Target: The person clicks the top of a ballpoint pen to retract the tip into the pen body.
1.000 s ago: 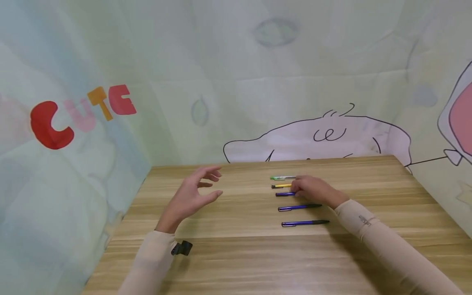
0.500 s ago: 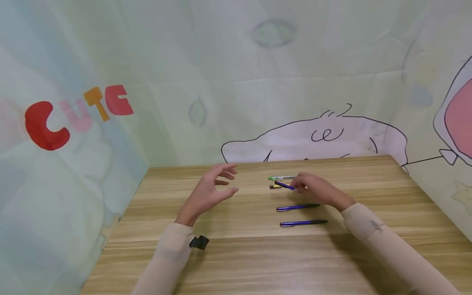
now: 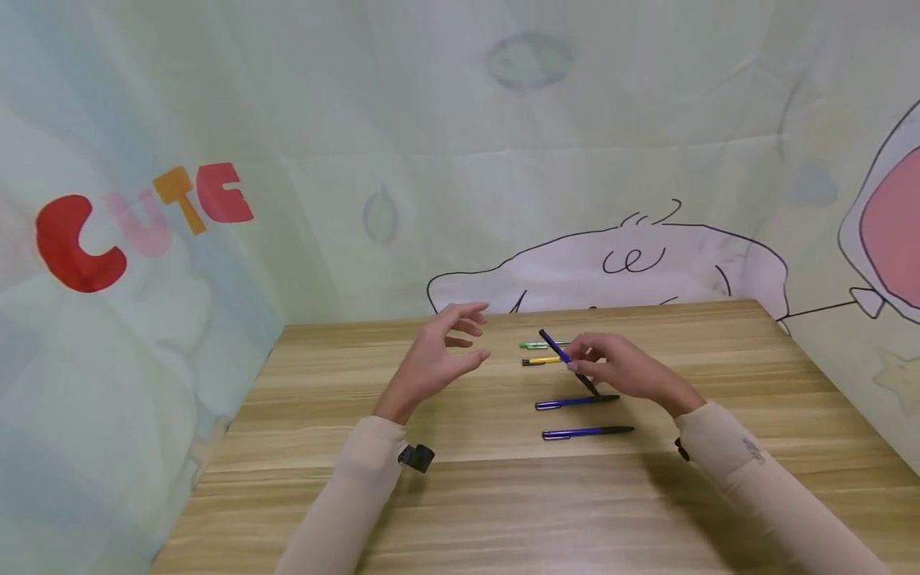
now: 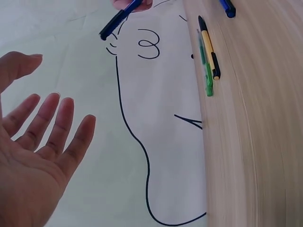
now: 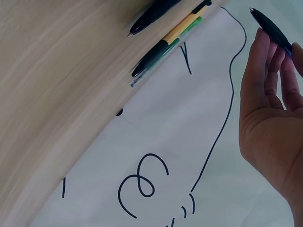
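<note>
My right hand (image 3: 625, 366) pinches a blue pen (image 3: 552, 343) between thumb and fingers, raised and tilted above the table. Its dark tip end (image 5: 271, 29) sticks out past my fingertips in the right wrist view. To its left, my left hand (image 3: 440, 361) hovers with nothing in it, fingers spread and thumb apart. Beneath the held pen, a green pen (image 3: 533, 345) and a yellow pen (image 3: 539, 362) lie side by side near the back, partly covered by it. Two more blue pens, one middle (image 3: 564, 404) and one nearest (image 3: 578, 434), lie in front.
The wood-grain table (image 3: 489, 511) reaches to a printed curtain (image 3: 345, 160) at the back and sides. A black strap piece (image 3: 417, 458) sits at the left sleeve cuff.
My right hand has picked the third blue pen up off the table and tilted it more upright. The left hand has moved right, closer to the pens.
</note>
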A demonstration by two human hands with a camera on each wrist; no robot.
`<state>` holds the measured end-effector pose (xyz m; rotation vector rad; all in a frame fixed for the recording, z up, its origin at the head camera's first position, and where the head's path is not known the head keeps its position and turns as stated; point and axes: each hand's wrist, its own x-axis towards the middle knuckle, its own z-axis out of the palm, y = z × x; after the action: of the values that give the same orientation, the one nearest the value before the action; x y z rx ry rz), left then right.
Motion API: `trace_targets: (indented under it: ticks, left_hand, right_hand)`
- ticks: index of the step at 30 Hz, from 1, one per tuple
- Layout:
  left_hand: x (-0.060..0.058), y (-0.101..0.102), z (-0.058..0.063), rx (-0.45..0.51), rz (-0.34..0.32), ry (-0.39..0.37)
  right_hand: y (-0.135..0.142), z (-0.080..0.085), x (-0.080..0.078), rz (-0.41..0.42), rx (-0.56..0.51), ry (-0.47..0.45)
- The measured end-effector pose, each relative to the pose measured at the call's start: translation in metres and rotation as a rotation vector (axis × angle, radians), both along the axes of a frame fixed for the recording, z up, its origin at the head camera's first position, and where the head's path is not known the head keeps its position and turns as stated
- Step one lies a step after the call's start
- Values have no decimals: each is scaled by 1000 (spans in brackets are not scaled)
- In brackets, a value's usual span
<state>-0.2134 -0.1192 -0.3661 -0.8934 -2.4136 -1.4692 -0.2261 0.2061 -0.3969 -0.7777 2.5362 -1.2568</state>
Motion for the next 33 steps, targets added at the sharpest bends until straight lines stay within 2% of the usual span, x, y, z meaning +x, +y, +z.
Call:
trace_targets:
  ticks: [4, 12, 20, 25, 33]
  left_hand:
    - [-3, 9, 0, 10, -5, 11]
    - [-8, 23, 4, 11, -18, 44]
    - [-10, 39, 10, 48, -70, 44]
    - [-10, 49, 12, 67, -120, 46]
    - [-9, 65, 15, 34, -151, 39]
  right_hand:
    - [-1, 4, 6, -25, -48, -63]
    - [-4, 11, 18, -67, -141, -132]
    - [-10, 17, 27, -107, -302, -208]
    - [-14, 23, 31, -111, -373, -228]
    - [-18, 32, 34, -161, -422, -222]
